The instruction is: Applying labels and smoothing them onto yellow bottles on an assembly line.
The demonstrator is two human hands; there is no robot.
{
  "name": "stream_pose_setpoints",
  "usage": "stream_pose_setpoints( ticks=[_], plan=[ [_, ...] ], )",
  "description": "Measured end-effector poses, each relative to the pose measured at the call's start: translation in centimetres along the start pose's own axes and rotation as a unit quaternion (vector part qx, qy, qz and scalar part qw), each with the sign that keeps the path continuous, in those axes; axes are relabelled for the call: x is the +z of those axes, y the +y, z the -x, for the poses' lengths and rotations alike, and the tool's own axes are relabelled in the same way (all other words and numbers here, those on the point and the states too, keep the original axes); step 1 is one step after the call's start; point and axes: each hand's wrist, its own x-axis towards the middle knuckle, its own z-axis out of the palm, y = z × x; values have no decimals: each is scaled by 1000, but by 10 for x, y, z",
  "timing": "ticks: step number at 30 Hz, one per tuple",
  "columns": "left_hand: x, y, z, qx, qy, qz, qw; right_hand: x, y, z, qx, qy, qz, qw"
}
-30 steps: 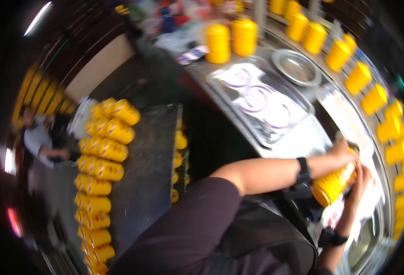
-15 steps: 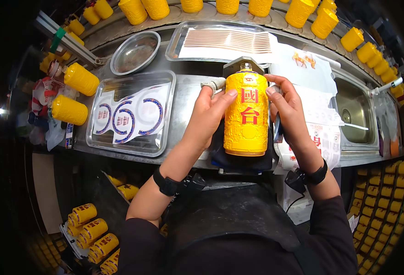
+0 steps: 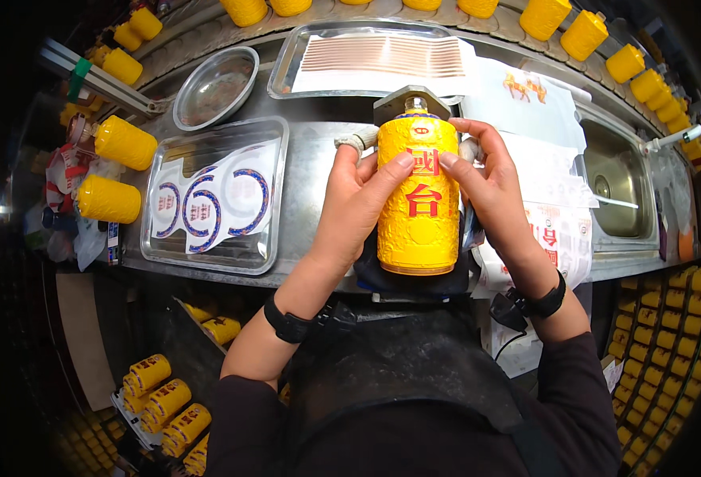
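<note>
Since half a second ago little has shifted: the yellow bottle (image 3: 419, 195) stays on its dark holder (image 3: 414, 278) at the near edge of the steel counter (image 3: 310, 171), and both hands remain wrapped round it. Left hand (image 3: 358, 203) curls against the bottle's left flank, thumb pressed onto the red label; right hand (image 3: 489, 187) closes on the right flank, thumb meeting the label from the other side. Fingers of both are bent close to the embossed surface, holding it firmly.

Left of the left fingers lies a clear tray (image 3: 215, 199) with curved blue-and-white label strips, and beyond it a round steel bowl (image 3: 215, 86). Past the fingertips, a second tray (image 3: 374, 56) carries striped sheets. Right of the right fingers, printed paper sheets (image 3: 541, 127) spread toward a steel sink (image 3: 617, 183). Yellow bottles line the far rim of the counter and fill crates (image 3: 159, 405) on the dim floor below.
</note>
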Motion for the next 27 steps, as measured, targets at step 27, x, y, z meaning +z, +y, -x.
stream_pose_setpoints(
  ticks=[27],
  plan=[
    [-13, -10, 20, 36, -50, -25, 998, -1, 2, 31, 32, -26, -13, 999]
  ],
)
